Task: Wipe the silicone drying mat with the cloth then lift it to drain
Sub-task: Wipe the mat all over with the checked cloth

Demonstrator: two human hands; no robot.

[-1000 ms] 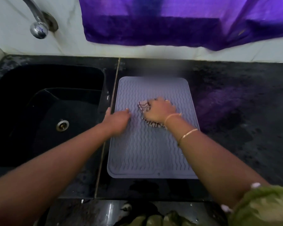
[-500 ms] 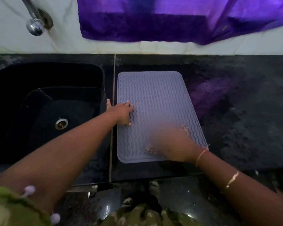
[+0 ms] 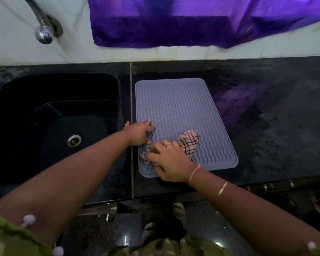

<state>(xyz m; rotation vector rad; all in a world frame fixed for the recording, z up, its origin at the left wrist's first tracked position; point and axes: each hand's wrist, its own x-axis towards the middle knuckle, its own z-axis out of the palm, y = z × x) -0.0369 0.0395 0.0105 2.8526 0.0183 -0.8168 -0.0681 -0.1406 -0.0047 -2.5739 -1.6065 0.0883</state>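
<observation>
Right hand: the right hand (image 3: 171,160) lies palm down at lower centre of the frame, fingers spread and pressing the cloth (image 3: 188,143) flat onto the mat (image 3: 177,108) — no fist, more a flat press than a grasp. A ring shows on one finger, and two thin bangles sit on the wrist.
Left hand: the left hand (image 3: 139,133) is open, fingers splayed, resting on the mat's left edge just above the right hand; its thumb hangs off the edge toward the sink (image 3: 44,93).
Cloth: pale with dark checked lines, bunched up. Part sticks out to the upper right of the right hand and a small corner shows under the fingertips at the left. It lies on the lower left part of the mat.
Mat: grey-lilac, rectangular with rounded corners and wavy ridges, lying flat on the counter (image 3: 275,126) in the middle of the frame, slightly skewed so the near end swings right. Its left edge runs just beside the seam between counter and sink.
Counter: dark speckled stone, filling the right half — a purple reflection lies on it just right of the mat.
Sink: black basin at left, with a metal drain (image 3: 74,140) in its floor.
Tap: chrome tap (image 3: 42,32) at upper left, fixed to the pale wall.
Curtain: purple curtain (image 3: 192,21) hanging across the top, above the mat.
</observation>
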